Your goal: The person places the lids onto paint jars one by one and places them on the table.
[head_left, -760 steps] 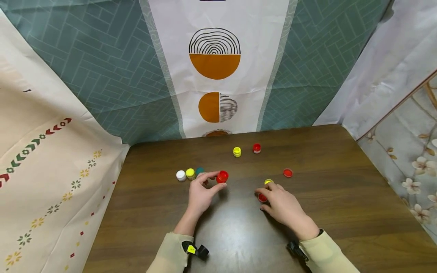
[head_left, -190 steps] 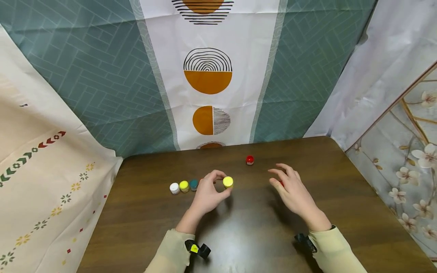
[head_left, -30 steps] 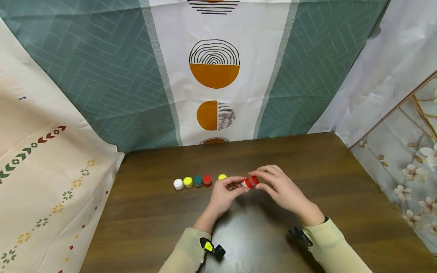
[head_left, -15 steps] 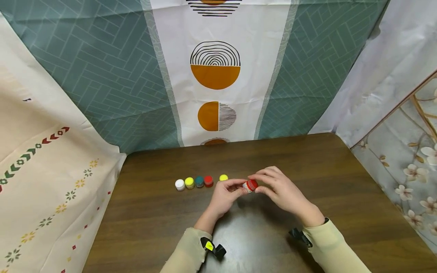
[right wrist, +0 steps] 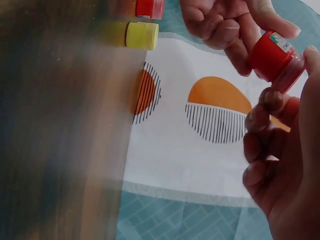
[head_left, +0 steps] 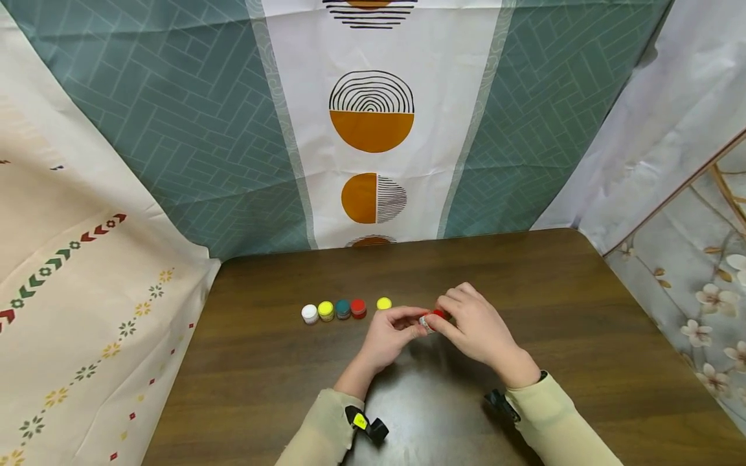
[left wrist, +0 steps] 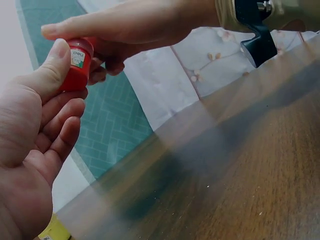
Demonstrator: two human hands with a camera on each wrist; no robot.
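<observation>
My left hand (head_left: pixel 387 340) pinches a small red paint jar (right wrist: pixel 270 54) by its body, between thumb and fingers, in the air above the table. In the left wrist view a "deli" label shows on the jar. Thumb and fingers of my right hand (head_left: pixel 478 330) grip the jar's red lid (right wrist: pixel 290 74), which sits on its mouth. The jar is tilted, its lid end toward the right hand. Just behind the left hand stands a lidded yellow jar (head_left: pixel 384 303), partly hidden by it in the head view.
To the left is a row of lidded jars: white (head_left: pixel 309 314), yellow (head_left: pixel 326 310), teal (head_left: pixel 342 309) and red (head_left: pixel 358 309). They stand on a brown wooden table (head_left: pixel 262 388). Patterned cloths (head_left: pixel 373 149) hang behind and beside it.
Over the last second, my right fingers have turned and closed further around the lid. Longer ago, open jars and loose lids lay about; the red and second yellow jars now stand lidded.
</observation>
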